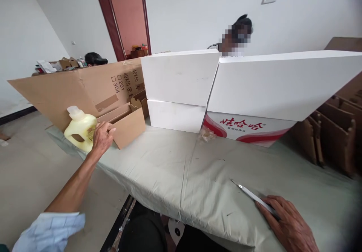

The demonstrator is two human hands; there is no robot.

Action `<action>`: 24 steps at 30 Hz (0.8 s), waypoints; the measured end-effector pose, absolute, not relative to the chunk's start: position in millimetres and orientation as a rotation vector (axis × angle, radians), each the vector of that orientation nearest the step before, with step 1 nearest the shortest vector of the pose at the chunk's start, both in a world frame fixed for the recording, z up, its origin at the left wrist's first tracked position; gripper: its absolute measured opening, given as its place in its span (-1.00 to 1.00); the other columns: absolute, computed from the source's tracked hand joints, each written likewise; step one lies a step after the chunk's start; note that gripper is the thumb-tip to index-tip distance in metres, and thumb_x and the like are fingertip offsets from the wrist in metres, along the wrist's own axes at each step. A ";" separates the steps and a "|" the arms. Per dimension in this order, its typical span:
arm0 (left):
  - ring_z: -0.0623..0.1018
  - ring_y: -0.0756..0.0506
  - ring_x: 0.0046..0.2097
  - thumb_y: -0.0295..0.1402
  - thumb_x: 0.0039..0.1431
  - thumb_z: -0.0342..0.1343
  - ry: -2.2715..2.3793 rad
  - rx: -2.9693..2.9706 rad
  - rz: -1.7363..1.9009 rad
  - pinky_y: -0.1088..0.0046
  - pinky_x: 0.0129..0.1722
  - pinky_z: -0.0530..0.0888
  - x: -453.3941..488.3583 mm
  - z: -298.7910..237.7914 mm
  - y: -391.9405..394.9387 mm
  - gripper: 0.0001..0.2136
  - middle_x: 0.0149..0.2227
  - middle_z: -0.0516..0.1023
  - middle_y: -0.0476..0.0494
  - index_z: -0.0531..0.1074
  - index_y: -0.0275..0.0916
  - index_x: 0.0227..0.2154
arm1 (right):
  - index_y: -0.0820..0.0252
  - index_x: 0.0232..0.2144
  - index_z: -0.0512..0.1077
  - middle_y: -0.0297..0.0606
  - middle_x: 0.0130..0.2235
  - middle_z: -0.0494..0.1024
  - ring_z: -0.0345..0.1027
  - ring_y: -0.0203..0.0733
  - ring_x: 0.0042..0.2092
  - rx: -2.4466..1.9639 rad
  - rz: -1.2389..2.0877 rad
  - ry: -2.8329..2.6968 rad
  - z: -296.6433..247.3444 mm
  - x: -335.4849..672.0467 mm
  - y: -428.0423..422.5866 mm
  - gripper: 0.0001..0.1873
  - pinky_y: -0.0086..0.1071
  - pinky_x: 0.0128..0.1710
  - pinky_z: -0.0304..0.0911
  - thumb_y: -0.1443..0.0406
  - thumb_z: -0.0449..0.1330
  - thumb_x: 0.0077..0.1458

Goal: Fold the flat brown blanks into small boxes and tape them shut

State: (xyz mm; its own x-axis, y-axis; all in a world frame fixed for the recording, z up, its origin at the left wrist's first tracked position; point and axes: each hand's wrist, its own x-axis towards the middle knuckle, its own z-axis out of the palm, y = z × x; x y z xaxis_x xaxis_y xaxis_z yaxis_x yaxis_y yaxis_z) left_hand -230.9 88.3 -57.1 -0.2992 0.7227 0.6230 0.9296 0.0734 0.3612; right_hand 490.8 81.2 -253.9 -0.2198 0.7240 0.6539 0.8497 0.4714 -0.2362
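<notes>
My left hand point(102, 138) is closed, its fingers curled in beside the near corner of a small open cardboard box point(131, 129). I cannot make out what, if anything, is pinched there. Just left of it stands a pale yellow plastic jug point(83, 129) with a handle and a whitish cap, partly behind the hand. My right hand point(288, 222) lies low over the table at the right, closed on the back end of a slim white tool point(254, 197). The tool's thin, dark, slightly bent tip points up and left, close to the tablecloth.
White cartons point(179, 78) and a wide white carton point(271, 86) above a red-printed box point(246, 127) line the back of the cloth-covered table point(161, 169). A large cardboard sheet point(85, 89) leans at left; folded cardboard point(330, 131) stands right. Two people are partly visible beyond.
</notes>
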 end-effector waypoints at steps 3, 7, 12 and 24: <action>0.58 -0.34 0.01 -0.10 0.28 0.07 -2.007 -1.704 -1.135 0.02 0.13 0.55 -209.8 -58.2 39.2 -0.80 -0.16 0.61 -0.23 0.41 -0.11 -0.29 | 0.00 -0.25 0.57 -0.07 -0.23 0.66 0.59 0.19 -0.21 -1.249 -0.240 -2.058 -250.9 490.9 80.7 -0.48 0.08 -0.12 0.51 -0.19 0.05 0.42; 0.64 -0.28 0.09 -0.15 0.38 0.20 -1.832 -1.889 -1.397 0.08 0.20 0.56 -162.6 -51.7 -11.4 -0.83 -0.04 0.66 -0.16 0.47 -0.11 -0.27 | 0.02 -0.29 0.54 -0.07 -0.26 0.64 0.58 0.16 -0.20 -1.337 -0.238 -2.033 -237.7 481.6 76.3 -0.46 0.02 -0.11 0.49 -0.19 0.04 0.44; 0.64 -0.23 0.06 -0.42 0.40 0.20 -1.479 -2.351 -1.373 0.13 0.15 0.59 -89.4 -39.6 -39.0 -0.91 -0.15 0.67 -0.12 0.55 -0.10 -0.25 | 0.04 -0.33 0.48 -0.08 -0.30 0.63 0.56 0.09 -0.26 -1.394 -0.155 -1.997 -219.5 465.8 65.7 -0.47 -0.08 -0.19 0.45 -0.15 0.02 0.46; 0.65 -0.26 0.17 -0.29 0.39 0.26 -1.465 -2.585 -1.226 0.19 0.17 0.63 -78.7 -49.2 -40.3 -0.79 0.19 0.60 -0.25 0.64 -0.05 0.04 | 0.05 -0.32 0.46 -0.37 -0.49 0.38 0.23 -0.17 -0.49 -1.465 0.430 -1.665 -150.3 403.8 41.5 -0.51 -0.32 -0.48 0.19 -0.16 0.10 0.41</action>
